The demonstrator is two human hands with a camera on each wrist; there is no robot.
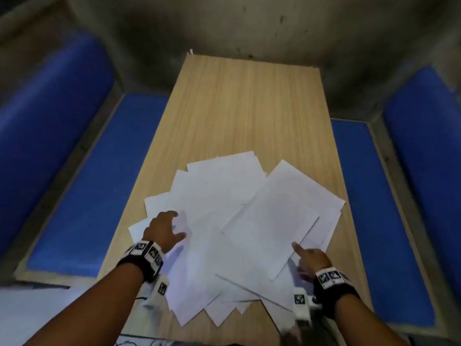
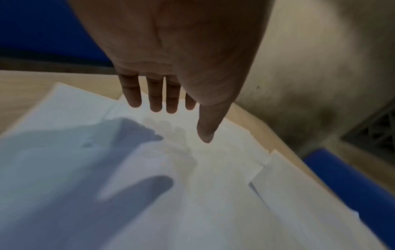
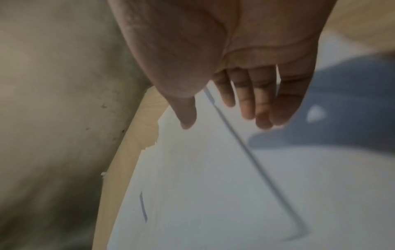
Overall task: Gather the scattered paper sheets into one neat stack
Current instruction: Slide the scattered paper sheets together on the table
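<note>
Several white paper sheets (image 1: 219,203) lie fanned and overlapping on the near half of a light wooden table (image 1: 244,108). One tilted sheet (image 1: 277,218) lies uppermost on the right. My left hand (image 1: 180,224) is over the left side of the spread, and the left wrist view shows the left hand (image 2: 183,123) with straight fingers just above the paper (image 2: 213,186), casting a shadow. My right hand (image 1: 308,254) is at the near right corner of the tilted sheet. In the right wrist view the right hand (image 3: 222,121) has straight fingers over the paper (image 3: 213,186) and holds nothing.
Blue padded benches run along the left (image 1: 74,183) and right (image 1: 361,196) of the table. A stained grey wall (image 1: 249,26) stands behind its far end. Some sheet corners overhang the near table edge (image 1: 217,318). The far half of the table shows bare wood.
</note>
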